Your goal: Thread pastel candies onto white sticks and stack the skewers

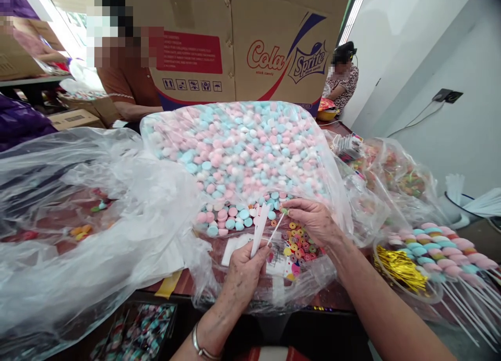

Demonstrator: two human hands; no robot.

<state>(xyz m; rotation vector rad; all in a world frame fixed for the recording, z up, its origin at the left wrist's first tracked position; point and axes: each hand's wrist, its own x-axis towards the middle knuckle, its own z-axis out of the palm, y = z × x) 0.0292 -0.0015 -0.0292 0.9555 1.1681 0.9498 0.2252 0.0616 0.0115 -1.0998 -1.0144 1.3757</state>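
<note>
My left hand (247, 269) is closed around a small bunch of white sticks (259, 225), which point upward. One stick leans away from the bunch to the right. At its tip, my right hand (313, 220) pinches a small green gummy ring (284, 211) between thumb and fingers. Below the right hand lies a pile of colourful gummy rings (299, 243) on the plastic. Pink, blue and white marshmallows (238, 217) spill from a big clear bag (242, 147) just beyond my hands.
A large cardboard carton (195, 16) stands behind the bag. Crumpled plastic (156, 204) covers the left side. Finished marshmallow skewers (446, 251) and gold twist ties (403, 269) lie at right. A box of wrapped sweets (136, 329) sits below the table edge. Other people are beyond the carton.
</note>
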